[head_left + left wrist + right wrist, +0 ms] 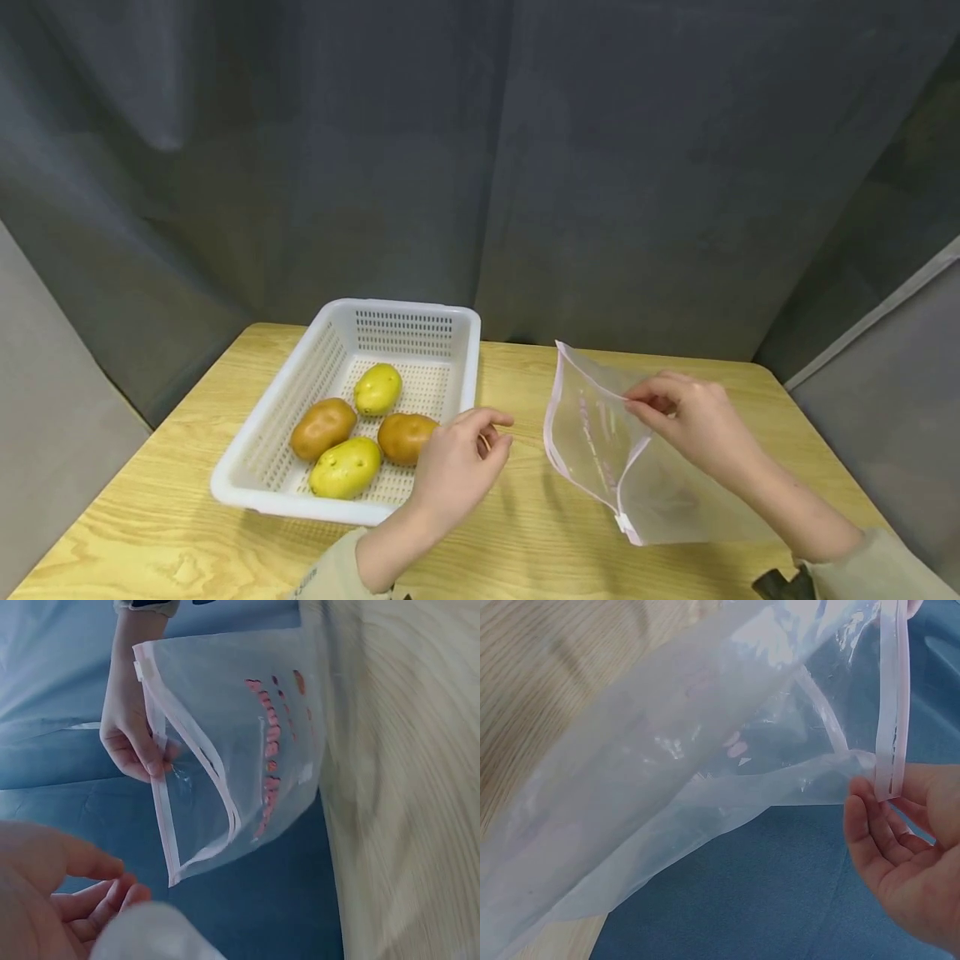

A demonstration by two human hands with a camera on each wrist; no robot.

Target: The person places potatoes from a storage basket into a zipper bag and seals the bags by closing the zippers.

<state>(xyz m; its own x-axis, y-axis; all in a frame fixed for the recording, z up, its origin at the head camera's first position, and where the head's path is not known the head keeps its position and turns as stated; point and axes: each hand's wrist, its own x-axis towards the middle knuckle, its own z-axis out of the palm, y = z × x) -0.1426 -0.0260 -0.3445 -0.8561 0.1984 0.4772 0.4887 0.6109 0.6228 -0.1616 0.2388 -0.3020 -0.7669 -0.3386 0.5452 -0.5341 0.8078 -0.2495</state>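
My right hand (pixel 686 417) pinches the upper edge of a clear slider zip bag (pixel 697 500) between thumb and fingers. The bag's pale pink-edged mouth gapes toward the left, and a white slider (pixel 624 523) sits at its lower corner. Pink print (pixel 270 739) runs across the film in the left wrist view. Between the bag and a white basket (pixel 474 358), my left hand (pixel 461 458) hovers with loosely bent fingers, holding nothing. Inside the basket lie two brown potatoes (pixel 322 428) and two yellow potato-shaped pieces (pixel 345 469); the left hand partly overlaps the right-hand brown one.
Everything stands on a light wood-grain table (pixel 150 517). A dark grey curtain (pixel 390 167) hangs behind its far edge, with lighter grey panels (pixel 892 392) at both sides. The basket's perforated walls rise around the potatoes.
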